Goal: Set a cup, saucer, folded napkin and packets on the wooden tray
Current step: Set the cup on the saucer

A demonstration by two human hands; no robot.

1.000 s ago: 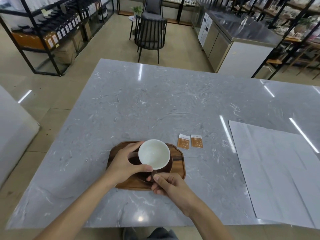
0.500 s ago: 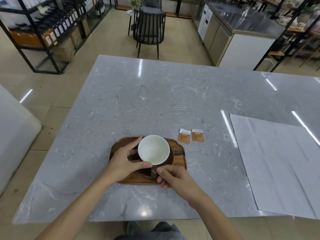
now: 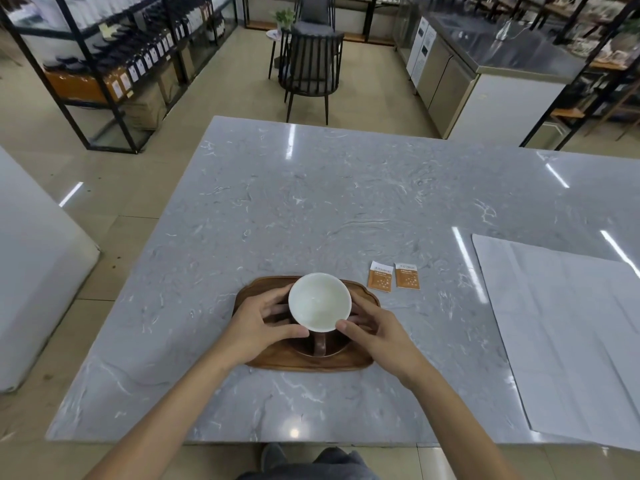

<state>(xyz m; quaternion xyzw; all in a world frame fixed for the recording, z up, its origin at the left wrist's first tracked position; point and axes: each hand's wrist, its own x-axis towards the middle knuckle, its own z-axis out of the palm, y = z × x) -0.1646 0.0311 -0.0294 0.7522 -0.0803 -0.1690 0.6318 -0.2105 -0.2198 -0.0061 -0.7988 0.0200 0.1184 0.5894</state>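
A cup [image 3: 319, 301], white inside and brown outside, stands on a dark saucer [image 3: 334, 349] on the wooden tray [image 3: 360, 361] near the table's front edge; its handle points toward me. My left hand [image 3: 256, 328] holds the cup from the left, thumb at its front and fingers curled round its side. My right hand [image 3: 378, 332] holds it from the right, thumb at the front rim and fingers behind. Two orange packets [image 3: 381, 277] [image 3: 407, 276] lie on the table just right of the tray. A large white napkin [image 3: 561, 323] lies spread flat at the right.
The grey marble table [image 3: 311, 209] stretches away beyond the tray. A black chair [image 3: 313, 64] stands past its far edge. Shelving racks [image 3: 104, 64] line the left, and a steel counter [image 3: 485, 57] stands at the back right.
My right hand has left the cup's handle and moved to the cup's right side. The left hand stays on the cup's left. The camera has tilted slightly.
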